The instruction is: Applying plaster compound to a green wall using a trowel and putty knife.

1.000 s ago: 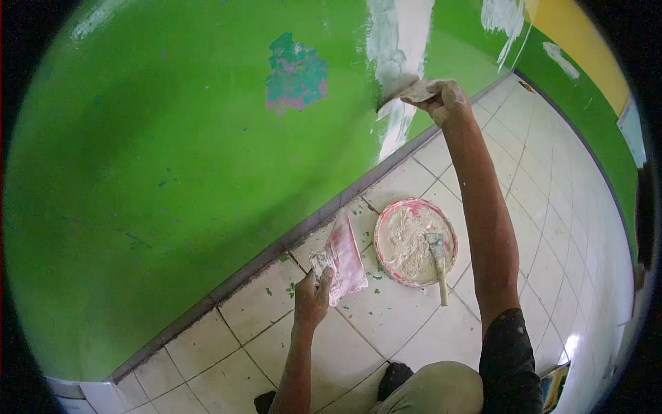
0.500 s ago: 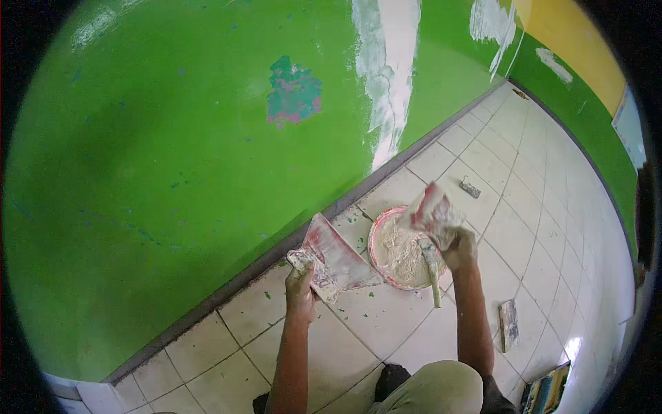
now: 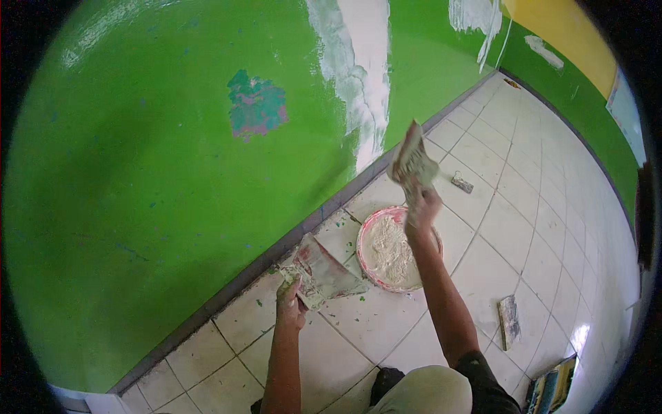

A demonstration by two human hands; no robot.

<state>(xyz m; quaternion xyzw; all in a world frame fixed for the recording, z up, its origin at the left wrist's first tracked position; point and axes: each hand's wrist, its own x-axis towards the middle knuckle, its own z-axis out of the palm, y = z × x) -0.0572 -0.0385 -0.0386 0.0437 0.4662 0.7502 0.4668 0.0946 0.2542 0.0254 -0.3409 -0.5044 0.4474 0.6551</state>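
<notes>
My left hand [image 3: 289,307] is closed on the grip of a broad putty spreader [image 3: 327,272], smeared with pale filler and held low over the tiles beside the wall. A second filler-coated spreader [image 3: 414,159] is gripped in my right hand [image 3: 423,210], tilted upward between the bucket and the wall. Just below that hand stands a round bucket with a red, smeared rim [image 3: 363,268]. Creamy putty [image 3: 387,248] fills it. My right forearm crosses over the bucket's right side and hides part of it.
The green wall [image 3: 172,186] carries a white filler strip [image 3: 365,76] and a teal-pink bare patch [image 3: 256,105]. On the tiled floor lie a small grey block [image 3: 462,182], a longer smeared block [image 3: 509,322] and a dark, striped object [image 3: 552,386]. Paint flakes dot the tiles.
My right hand has lifted its spreader up and left, from over the bucket toward the wall. The left spreader has dipped slightly. A brush seen in the bucket is now hidden.
</notes>
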